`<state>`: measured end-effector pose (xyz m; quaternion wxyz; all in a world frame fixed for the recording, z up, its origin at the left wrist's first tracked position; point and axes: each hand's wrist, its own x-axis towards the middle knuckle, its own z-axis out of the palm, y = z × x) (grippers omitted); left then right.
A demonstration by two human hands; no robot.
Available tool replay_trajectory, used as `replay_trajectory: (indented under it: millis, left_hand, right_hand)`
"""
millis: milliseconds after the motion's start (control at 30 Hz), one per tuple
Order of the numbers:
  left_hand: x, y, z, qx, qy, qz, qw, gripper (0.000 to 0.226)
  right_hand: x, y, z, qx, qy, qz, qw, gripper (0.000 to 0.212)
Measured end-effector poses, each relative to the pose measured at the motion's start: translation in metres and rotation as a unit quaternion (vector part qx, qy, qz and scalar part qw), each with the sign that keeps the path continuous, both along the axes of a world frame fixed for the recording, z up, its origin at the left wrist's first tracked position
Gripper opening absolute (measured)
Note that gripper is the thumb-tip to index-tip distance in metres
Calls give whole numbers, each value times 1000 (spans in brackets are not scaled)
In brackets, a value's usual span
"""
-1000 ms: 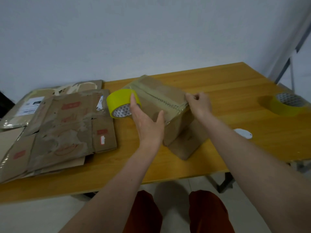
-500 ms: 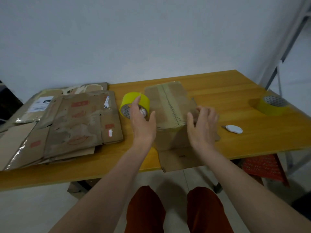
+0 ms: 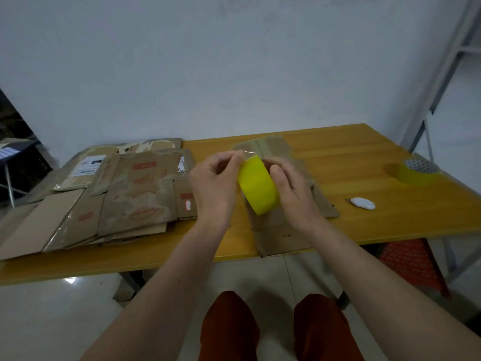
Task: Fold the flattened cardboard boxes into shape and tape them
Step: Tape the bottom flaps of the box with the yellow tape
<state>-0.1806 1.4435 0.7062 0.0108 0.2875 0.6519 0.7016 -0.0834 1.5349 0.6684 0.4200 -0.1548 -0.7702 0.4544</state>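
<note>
Both hands were raised above the wooden surface (image 3: 338,149) with a roll of yellow tape (image 3: 257,185) between them. The right hand (image 3: 291,194) gripped the roll from its right side, its fingers curled over the top rim and its thumb (image 3: 277,175) lying on the yellow band. The left hand (image 3: 214,183) was beside the roll's upper left edge, with its fingertips (image 3: 238,156) pinched together on a clear strip of tape that lifted off the roll there. Behind and below the hands a folded cardboard box (image 3: 270,147) sat on the surface, its top seam already taped and one bottom flap (image 3: 281,235) reaching past the near edge. To the left lay a pile of flattened boxes (image 3: 125,194), some bearing red marks and a white label. Well apart on the right stood a second roll of yellow tape (image 3: 416,170), and between it and the box lay a small white cutter (image 3: 363,203).
</note>
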Motion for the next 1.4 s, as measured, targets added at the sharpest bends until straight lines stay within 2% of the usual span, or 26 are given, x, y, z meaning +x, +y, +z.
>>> replay_trajectory:
  millis: [67, 133, 267, 333, 400, 467, 533, 600, 667, 767, 933, 1000, 1067, 1133, 1167, 1233, 1333, 1400]
  left_hand:
    - [2, 2, 0, 50, -57, 10, 997, 12]
    - [0, 4, -2, 76, -98, 18, 992, 12]
    - [-4, 8, -12, 94, -194, -46, 975, 7]
    - [-6, 8, -17, 93, -201, -105, 970, 8]
    - [-8, 7, -20, 101, -200, -157, 962, 5]
    - [-10, 7, -21, 104, -198, -191, 956, 5]
    - [-9, 9, -21, 109, -195, -215, 951, 6]
    - [-8, 11, -21, 109, -196, -220, 949, 9]
    - [-8, 13, -24, 102, -204, -208, 951, 12]
    - [-9, 16, -27, 93, -220, -181, 954, 16]
    - [-9, 16, -24, 102, -281, -174, 938, 37]
    - [-11, 14, -22, 98, -297, -190, 931, 47]
    - [-11, 13, -21, 117, -326, -213, 914, 57]
    - [-7, 16, -21, 129, -355, -227, 898, 61]
    - [-3, 17, -23, 127, -367, -230, 892, 61]
    - [6, 20, -27, 117, -387, -228, 886, 59]
    - [12, 22, -29, 127, -409, -220, 877, 55]
    - [11, 23, -27, 129, -404, -192, 885, 54]
  right_hand:
    - [1, -13, 2, -48, 33, 43, 997, 53]
    - [3, -19, 0, -55, 20, 41, 997, 64]
    - [8, -19, 3, -35, -30, 11, 999, 42]
    - [14, -13, 5, -23, -32, 10, 999, 35]
    - [20, -5, 6, -35, -53, 14, 998, 47]
    - [26, -2, 9, -100, -51, 49, 992, 54]
    - [31, 1, 10, -150, -56, 72, 984, 50]
    - [35, 4, 11, -162, -66, 81, 981, 40]
    - [36, 6, 10, -148, -85, 83, 982, 42]
    - [36, 7, 14, -93, -139, 85, 982, 60]
    - [38, 14, 12, 44, -191, 34, 980, 51]
    - [37, 16, 8, 53, -156, -15, 986, 52]
    - [33, 15, 7, -17, -38, -62, 997, 50]
    - [29, 14, 9, -98, 95, -93, 986, 40]
    - [26, 15, 10, -122, 127, -116, 978, 33]
    - [20, 16, 8, -162, 155, -134, 965, 28]
    - [15, 16, 3, -246, 183, -72, 949, 42]
    - [15, 17, 3, -258, 157, -49, 952, 50]
